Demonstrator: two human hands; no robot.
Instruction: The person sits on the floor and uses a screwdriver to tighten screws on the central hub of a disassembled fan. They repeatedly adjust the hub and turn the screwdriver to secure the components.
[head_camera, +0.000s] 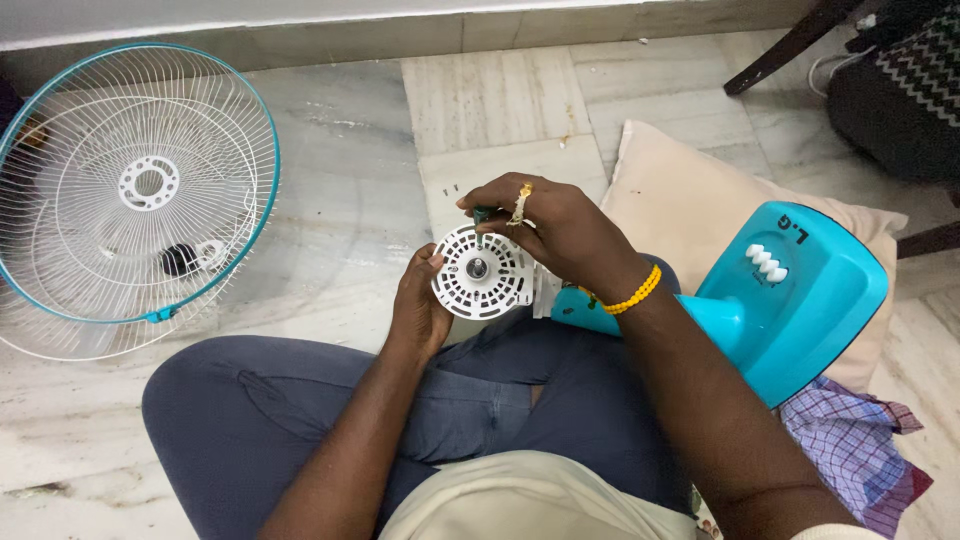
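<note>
Left hand (420, 305) grips white motor housing (482, 272) edge; right hand (560, 235) above housing pinches green screwdriver (482, 222). Fan grilles (130, 195) far left of housing.

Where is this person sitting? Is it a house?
Probably a room in a home. The person sits on a marble floor, with a cushion beside them and a fan's wire grille lying nearby.
</note>
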